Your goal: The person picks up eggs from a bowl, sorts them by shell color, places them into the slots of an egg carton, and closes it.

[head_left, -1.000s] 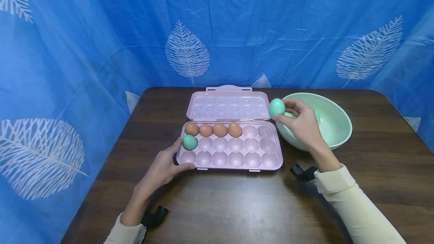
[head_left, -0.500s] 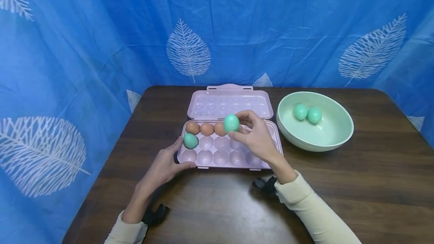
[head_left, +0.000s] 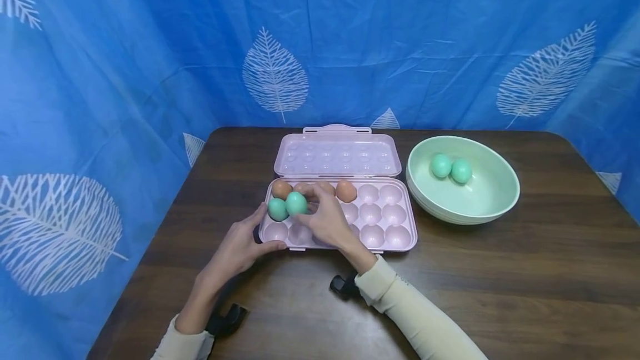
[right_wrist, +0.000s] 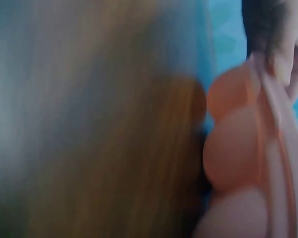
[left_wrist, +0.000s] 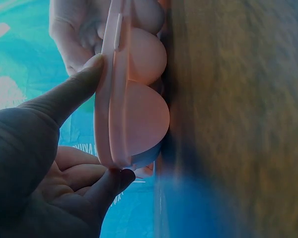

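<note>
A pink plastic egg tray [head_left: 370, 214] lies on the table with its hinged lid [head_left: 337, 155] folded back. My left hand [head_left: 243, 244] grips its front left corner, the thumb on the front rim and the fingers at the left side. Brown eggs [head_left: 346, 191] fill part of the back row, and one green egg [head_left: 277, 209] sits at the left end of the middle row. Right beside that one, over the second cup, my right hand [head_left: 327, 216] pinches another green egg [head_left: 296, 203]. In the left wrist view the tray's rounded cups [left_wrist: 141, 116] show from the side.
To the right of the tray stands a pale green bowl [head_left: 490, 188] with two green eggs [head_left: 461, 171] inside. The dark wooden table [head_left: 550, 260] extends to the right and front. A blue curtain [head_left: 400, 38] with white leaf prints hangs behind.
My right hand has carried the green egg leftward from the bowl, across the tray, to beside the first green egg. The left hand keeps its grip on the tray corner.
</note>
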A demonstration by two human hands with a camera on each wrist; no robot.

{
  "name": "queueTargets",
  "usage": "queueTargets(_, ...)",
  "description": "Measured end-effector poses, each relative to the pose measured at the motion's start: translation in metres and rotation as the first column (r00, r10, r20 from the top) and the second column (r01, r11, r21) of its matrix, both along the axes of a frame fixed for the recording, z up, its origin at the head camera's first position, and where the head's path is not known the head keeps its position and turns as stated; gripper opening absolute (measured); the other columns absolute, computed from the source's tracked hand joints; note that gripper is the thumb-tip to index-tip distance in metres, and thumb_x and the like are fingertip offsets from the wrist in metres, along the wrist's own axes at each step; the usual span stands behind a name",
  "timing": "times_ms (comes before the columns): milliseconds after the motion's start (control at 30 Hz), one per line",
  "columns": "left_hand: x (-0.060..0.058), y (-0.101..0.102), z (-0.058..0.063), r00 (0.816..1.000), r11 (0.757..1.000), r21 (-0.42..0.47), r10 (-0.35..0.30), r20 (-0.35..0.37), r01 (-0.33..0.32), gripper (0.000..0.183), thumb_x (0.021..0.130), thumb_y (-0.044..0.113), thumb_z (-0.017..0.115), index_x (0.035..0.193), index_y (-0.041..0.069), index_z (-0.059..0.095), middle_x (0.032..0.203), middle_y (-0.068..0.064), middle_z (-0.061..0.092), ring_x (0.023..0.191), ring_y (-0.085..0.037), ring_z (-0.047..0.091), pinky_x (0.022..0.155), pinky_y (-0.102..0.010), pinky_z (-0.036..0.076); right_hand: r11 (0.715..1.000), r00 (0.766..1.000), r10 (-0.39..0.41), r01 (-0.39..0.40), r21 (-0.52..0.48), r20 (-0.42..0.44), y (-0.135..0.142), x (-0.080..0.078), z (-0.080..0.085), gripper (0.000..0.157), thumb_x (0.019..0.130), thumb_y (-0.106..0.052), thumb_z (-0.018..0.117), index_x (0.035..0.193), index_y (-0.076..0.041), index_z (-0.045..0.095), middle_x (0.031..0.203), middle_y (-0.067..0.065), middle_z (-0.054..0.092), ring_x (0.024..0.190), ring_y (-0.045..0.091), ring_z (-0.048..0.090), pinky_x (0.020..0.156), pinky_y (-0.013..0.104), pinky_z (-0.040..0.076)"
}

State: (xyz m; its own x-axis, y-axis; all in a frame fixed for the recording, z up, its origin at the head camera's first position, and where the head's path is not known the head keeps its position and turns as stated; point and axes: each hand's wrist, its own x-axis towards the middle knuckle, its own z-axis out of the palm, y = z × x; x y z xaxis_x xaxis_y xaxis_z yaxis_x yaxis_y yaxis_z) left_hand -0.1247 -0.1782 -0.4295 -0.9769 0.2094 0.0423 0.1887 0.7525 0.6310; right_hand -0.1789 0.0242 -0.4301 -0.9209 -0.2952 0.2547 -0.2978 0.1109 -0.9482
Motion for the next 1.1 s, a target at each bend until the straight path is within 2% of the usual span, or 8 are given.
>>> queueTargets(133,0.0003,0.001,0.0003,1.0,1.0,0.011,0.001,-0.007,-0.001,0.101,0.078,0.042,0.083,0.152,-0.002,0.031,0.153,-0.022,0.033,0.137,-0.038,0.038,0.107,-0.051,0.037,1.0,1.0,-0.01,0.01,0.01,0.013,-0.0046,0.001,-0.0035,0.044,0.075,0.014,0.073,0.115,0.01,0.058,0.111,0.02,0.062,0.107,0.033,0.062,0.094,0.032,0.052)
queueTargets(333,0.0004,0.0011,0.0016,1.0,1.0,0.015,0.003,0.003,-0.003,0.1,0.079,0.042,0.082,0.152,-0.002,0.03,0.153,-0.023,0.033,0.138,-0.038,0.036,0.107,-0.052,0.036,0.988,0.998,-0.061,0.061,0.139,0.002,-0.0059,-0.0009,-0.0031,0.045,0.077,0.009,0.075,0.119,0.006,0.058,0.11,0.015,0.061,0.103,0.027,0.062,0.091,0.029,0.053)
queueTargets(500,-0.0003,0.0017,0.001,1.0,1.0,0.017,0.003,0.016,-0.004,0.101,0.079,0.043,0.082,0.153,-0.001,0.029,0.154,-0.022,0.032,0.139,-0.038,0.036,0.108,-0.052,0.035,0.978,0.997,-0.073,0.078,0.193,-0.03,-0.0038,-0.0002,-0.0046,0.044,0.077,0.008,0.076,0.118,0.005,0.059,0.109,0.014,0.062,0.103,0.026,0.062,0.091,0.031,0.053)
queueTargets(600,-0.0002,0.0014,0.0003,1.0,1.0,0.021,0.0,0.009,-0.001,0.101,0.078,0.043,0.082,0.153,0.0,0.029,0.154,-0.021,0.032,0.139,-0.038,0.036,0.107,-0.051,0.036,0.958,0.991,-0.084,0.108,0.264,-0.104,-0.0033,0.0008,-0.006,0.043,0.075,0.006,0.079,0.115,0.002,0.061,0.105,0.011,0.064,0.096,0.023,0.063,0.086,0.033,0.054)
queueTargets(700,0.0004,0.0007,0.0001,1.0,1.0,0.024,-0.003,-0.001,0.003,0.101,0.078,0.043,0.082,0.153,0.0,0.03,0.154,-0.021,0.033,0.138,-0.037,0.037,0.107,-0.051,0.036,0.923,0.98,-0.105,0.159,0.352,-0.167,-0.0038,0.002,-0.0069,0.045,0.073,0.002,0.082,0.113,-0.003,0.063,0.101,0.007,0.066,0.091,0.021,0.062,0.085,0.036,0.053)
queueTargets(800,0.0009,0.0005,-0.0002,1.0,1.0,0.019,0.0,-0.004,0.001,0.101,0.078,0.043,0.083,0.153,0.0,0.03,0.154,-0.021,0.033,0.138,-0.037,0.037,0.107,-0.051,0.036,0.899,0.975,-0.115,0.184,0.398,-0.192,-0.0044,0.0031,-0.0067,0.047,0.072,0.001,0.082,0.114,-0.006,0.063,0.1,0.005,0.066,0.091,0.021,0.062,0.086,0.038,0.051)
queueTargets(1000,0.0002,0.0016,0.0005,1.0,1.0,0.016,0.0,-0.006,0.0,0.101,0.078,0.041,0.083,0.153,0.0,0.03,0.154,-0.021,0.033,0.138,-0.037,0.038,0.107,-0.05,0.036,0.882,0.964,-0.111,0.207,0.423,-0.24,-0.0051,0.0032,-0.0072,0.048,0.072,0.005,0.079,0.116,-0.002,0.061,0.102,0.008,0.063,0.092,0.023,0.059,0.088,0.039,0.051)
queueTargets(1100,0.0,0.0018,0.0006,1.0,1.0,0.018,-0.002,-0.006,0.002,0.101,0.078,0.042,0.083,0.153,0.0,0.03,0.154,-0.02,0.033,0.138,-0.037,0.037,0.107,-0.05,0.036,0.878,0.965,-0.126,0.217,0.427,-0.231,-0.005,0.0025,-0.0074,0.046,0.074,0.003,0.08,0.115,0.001,0.06,0.099,0.009,0.061,0.092,0.024,0.058,0.089,0.04,0.05)
